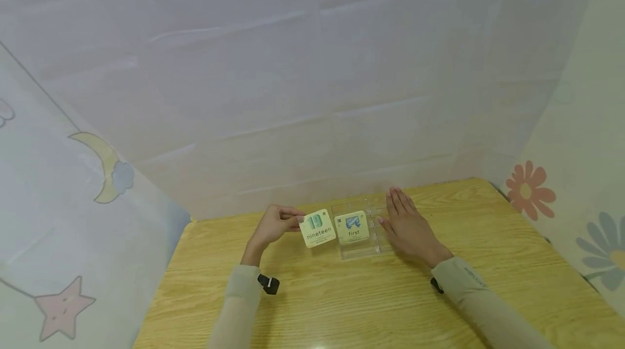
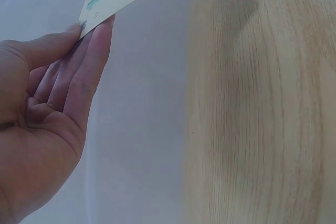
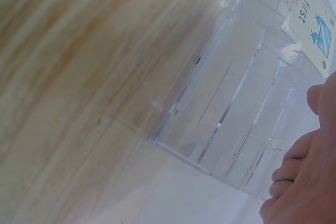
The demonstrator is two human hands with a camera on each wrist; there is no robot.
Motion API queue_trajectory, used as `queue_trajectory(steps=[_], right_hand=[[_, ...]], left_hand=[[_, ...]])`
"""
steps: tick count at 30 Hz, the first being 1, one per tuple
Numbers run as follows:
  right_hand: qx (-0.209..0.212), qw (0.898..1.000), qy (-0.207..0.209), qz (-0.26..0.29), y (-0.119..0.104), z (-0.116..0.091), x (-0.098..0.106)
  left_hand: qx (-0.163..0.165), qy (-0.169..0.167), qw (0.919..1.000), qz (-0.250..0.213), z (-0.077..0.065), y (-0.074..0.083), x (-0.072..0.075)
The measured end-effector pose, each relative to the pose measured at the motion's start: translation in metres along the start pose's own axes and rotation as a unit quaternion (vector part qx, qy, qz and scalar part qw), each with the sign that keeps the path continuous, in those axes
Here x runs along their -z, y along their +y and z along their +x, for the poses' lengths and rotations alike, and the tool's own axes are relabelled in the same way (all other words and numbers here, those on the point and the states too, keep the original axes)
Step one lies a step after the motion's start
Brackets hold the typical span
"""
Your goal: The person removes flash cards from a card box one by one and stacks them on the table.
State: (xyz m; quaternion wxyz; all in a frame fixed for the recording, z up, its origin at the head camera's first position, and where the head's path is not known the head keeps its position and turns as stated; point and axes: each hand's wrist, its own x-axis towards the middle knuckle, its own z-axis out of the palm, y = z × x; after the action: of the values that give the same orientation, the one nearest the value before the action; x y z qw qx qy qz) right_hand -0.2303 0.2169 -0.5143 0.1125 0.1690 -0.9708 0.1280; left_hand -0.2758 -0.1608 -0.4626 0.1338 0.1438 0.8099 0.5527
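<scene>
yellowish wood-grain table [image 1: 317, 305] bears a clear rack [image 1: 361, 252] between pale printed walls [image 1: 39, 202].

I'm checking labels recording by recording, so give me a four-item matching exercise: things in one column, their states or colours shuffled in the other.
Things:
1. nineteen card
2. first card
3. plastic holder
4. right hand

States or colours:
A. see-through, on the wooden table
B. fingers straight, holding no card
C. blue picture above its word
D. pinched by the left hand

Pairs: 1-D, 2-C, 3-A, 4-B
</scene>
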Motion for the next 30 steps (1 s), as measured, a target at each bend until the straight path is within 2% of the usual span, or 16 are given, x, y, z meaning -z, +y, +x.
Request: queue_trajectory(steps=[7,16,30], right_hand=[[-0.002,1.0,-0.008,0.011,-0.001,0.0,0.001],[0.002,1.0,0.001,0.008,0.0,0.0,0.002],[-0.001,1.0,-0.001,0.015,0.003,-0.001,-0.002]], left_hand=[[-0.002,0.001,1.0,0.003,-0.002,-0.005,-0.001],[0.021,0.005,0.9998,-0.003,-0.003,-0.019,-0.001],[0.047,-0.018,0.9987,-0.01,-0.006,-0.036,-0.003]])
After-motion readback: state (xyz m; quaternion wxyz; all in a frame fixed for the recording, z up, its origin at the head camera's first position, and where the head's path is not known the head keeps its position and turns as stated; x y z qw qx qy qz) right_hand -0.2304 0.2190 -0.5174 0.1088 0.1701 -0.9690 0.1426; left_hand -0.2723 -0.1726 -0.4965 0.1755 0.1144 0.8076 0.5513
